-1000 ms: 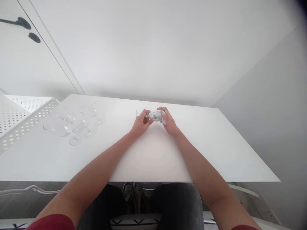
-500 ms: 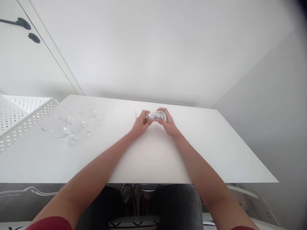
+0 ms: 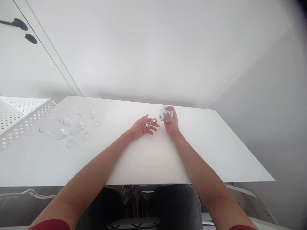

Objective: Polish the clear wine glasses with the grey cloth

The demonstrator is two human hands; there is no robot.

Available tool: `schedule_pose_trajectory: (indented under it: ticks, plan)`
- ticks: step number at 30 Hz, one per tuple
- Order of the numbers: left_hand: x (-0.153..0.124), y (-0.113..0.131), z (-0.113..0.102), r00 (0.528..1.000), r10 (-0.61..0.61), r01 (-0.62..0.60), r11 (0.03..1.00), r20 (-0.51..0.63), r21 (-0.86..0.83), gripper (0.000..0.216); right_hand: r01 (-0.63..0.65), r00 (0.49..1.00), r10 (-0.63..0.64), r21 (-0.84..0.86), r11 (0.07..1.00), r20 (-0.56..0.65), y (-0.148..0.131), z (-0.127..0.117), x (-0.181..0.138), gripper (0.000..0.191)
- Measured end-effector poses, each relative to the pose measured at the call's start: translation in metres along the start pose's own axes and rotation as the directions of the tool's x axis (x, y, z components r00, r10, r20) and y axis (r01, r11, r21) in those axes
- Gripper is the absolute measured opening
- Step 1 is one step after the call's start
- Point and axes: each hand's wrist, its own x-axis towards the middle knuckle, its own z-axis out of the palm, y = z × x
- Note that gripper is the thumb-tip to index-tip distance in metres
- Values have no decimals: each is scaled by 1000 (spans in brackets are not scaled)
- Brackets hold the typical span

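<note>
A stemmed glass (image 3: 152, 121) lies tilted above the white table, its foot toward my left palm and its bowl toward the right. My left hand (image 3: 142, 126) is palm up with fingers spread beneath the foot and stem. I cannot tell whether the foot touches the palm. My right hand (image 3: 171, 122) grips a crumpled white-grey cloth (image 3: 166, 113) at the glass's bowl, which is mostly covered. Whether the cloth is inside or around the bowl is hard to see.
Several clear stemmed glasses (image 3: 60, 133) stand grouped on the left of the white table (image 3: 153, 163). A perforated white panel (image 3: 27, 120) adjoins the table's left edge. Behind the table rises a white wall, with a door handle (image 3: 20, 24) at far left.
My left hand has let go of the glass and turned palm up with fingers spread. The right hand, with cloth and bowl, has shifted slightly right, and the glass has tilted.
</note>
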Motion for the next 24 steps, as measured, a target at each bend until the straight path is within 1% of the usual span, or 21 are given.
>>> schedule_pose_trajectory:
  ticks: [2,4,5,7,9,11,13,14,16,18,20,22,24]
  plan:
    - [-3,2,1,988,-90,90,996,127,8,43,-21,998,22,-26,999,54,-1,7,-4,29]
    - [-5,3,-1,977,-118,110,993,176,54,36,-41,998,42,-24,999,48,0,9,-5,35]
    - [-5,2,-2,976,-119,106,991,184,76,33,-49,999,49,-11,999,22,2,8,-3,40]
    - [-3,0,-5,977,-105,86,990,188,109,29,-29,996,32,34,999,-79,5,2,2,45]
    - [-1,-2,-7,986,-50,33,994,161,107,27,32,979,-19,65,997,-202,8,-6,9,41]
    - [1,-3,-8,995,41,-48,996,91,76,27,63,951,-45,50,997,-304,12,-13,14,36]
    - [2,-2,-6,992,130,-130,990,9,63,27,-1,940,-6,-21,1000,-342,15,-13,14,39]
    - [1,-2,-5,987,157,-156,985,-13,74,28,-53,946,32,-58,997,-322,16,-10,12,40]
    - [0,-1,-3,985,170,-169,979,-4,112,29,-130,973,109,-93,987,-206,17,1,6,36]
    - [-1,0,-2,987,160,-161,975,23,150,29,-162,986,160,-63,985,-40,16,13,-1,29]
    - [0,-1,-2,987,161,-160,972,11,173,29,-186,980,187,-14,982,67,13,23,-5,31]
    - [1,-3,-3,984,178,-170,969,-29,179,28,-209,972,207,11,978,112,9,26,-7,38]
    - [3,-4,-4,979,196,-182,966,-61,182,29,-219,970,213,39,975,116,7,26,-6,43]
